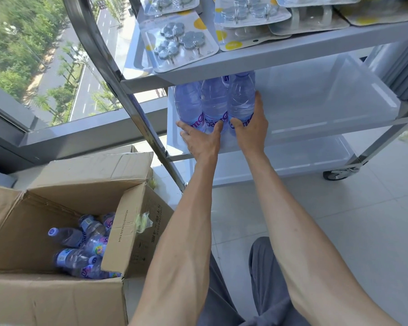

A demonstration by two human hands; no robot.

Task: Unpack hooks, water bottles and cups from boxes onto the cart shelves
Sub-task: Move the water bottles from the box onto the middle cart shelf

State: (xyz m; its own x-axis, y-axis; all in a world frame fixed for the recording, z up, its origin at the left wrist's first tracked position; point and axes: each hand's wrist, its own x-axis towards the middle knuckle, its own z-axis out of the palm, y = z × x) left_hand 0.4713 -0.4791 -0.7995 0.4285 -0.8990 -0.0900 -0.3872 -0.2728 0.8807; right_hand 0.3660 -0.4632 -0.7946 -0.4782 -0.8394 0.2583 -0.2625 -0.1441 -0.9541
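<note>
Three bottles (214, 102) between both hands (226, 135)

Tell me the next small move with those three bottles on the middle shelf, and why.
Probably let go and reach back to the cardboard box. The three bottles already lie side by side on the middle shelf, both hands, left hand and right hand, at their lower ends, and more bottles in the box remain.

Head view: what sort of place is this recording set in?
Probably an upper-floor room used for stocking or storage, not a shop floor. A large window looks down on a tree-lined road, a steel cart stands on pale floor tiles, and an open cardboard box of water bottles sits on the floor.
</note>
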